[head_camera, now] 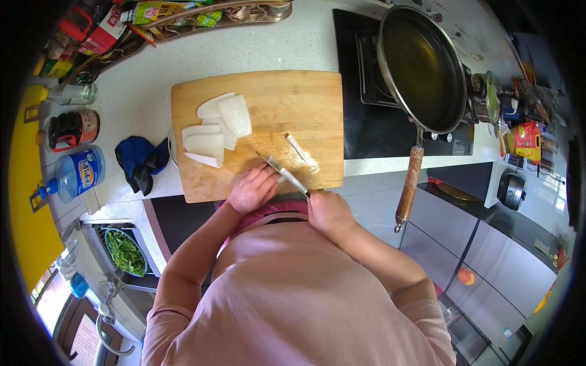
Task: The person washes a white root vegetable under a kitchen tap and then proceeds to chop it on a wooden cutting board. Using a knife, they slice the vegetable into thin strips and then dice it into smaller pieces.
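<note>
My right hand [330, 211] is closed around the handle of a kitchen knife [293, 179], whose blade points up and left over the near part of a wooden cutting board [274, 91]. Beside the blade, the fingers of my left hand [254, 188] press on a white slice of a vegetable, mostly hidden by the fingers and the blade. Several flat white slices [204, 142] lie overlapped on the board's left side. A thin white strip [296, 146] rests right of the blade, by a wet, shiny patch.
Right of the board, a frying pan [421, 68] stands over the black cooktop [366, 132], its wooden handle [409, 183] jutting past the counter edge. At left are a dark blue cloth [141, 160], bottles and a sink with a basket of leafy greens [126, 252]. A rack [247, 11] of packets stands behind.
</note>
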The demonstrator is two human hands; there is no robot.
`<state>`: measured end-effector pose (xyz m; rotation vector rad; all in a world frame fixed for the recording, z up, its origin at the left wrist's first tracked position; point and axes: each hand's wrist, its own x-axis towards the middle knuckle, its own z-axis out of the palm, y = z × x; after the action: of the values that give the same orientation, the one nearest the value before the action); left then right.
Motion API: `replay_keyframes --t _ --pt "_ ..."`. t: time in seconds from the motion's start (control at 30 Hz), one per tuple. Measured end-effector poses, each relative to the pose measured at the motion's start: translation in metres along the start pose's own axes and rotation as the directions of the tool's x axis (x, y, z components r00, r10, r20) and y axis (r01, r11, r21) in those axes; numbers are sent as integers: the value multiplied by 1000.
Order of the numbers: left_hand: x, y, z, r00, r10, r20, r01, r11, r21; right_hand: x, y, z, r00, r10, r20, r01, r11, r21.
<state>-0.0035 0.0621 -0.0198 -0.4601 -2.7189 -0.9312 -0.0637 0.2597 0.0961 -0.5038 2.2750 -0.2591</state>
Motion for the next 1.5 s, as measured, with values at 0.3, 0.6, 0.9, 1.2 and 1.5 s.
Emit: replay_keyframes --t 0.3,0.6,0.9,1.2,1.5 --pt "0 -1 1 1000 17 -1 -17 1000 8 27 -5 15 996 58 71 -57 998 -23" --pt "-9 -5 0 998 67 19 -68 996 61 15 6 9 992 -63 -105 74 991 109" --pt "-12 -6 -2 995 94 43 -98 989 114 -2 -7 0 997 -7 76 8 1000 -16" --pt "-16 -10 0 995 84 62 -89 993 72 20 -12 16 989 51 138 -52 999 8" --pt "-2 -6 -2 993 106 49 -110 988 105 26 18 3 993 -41 -114 45 998 38"
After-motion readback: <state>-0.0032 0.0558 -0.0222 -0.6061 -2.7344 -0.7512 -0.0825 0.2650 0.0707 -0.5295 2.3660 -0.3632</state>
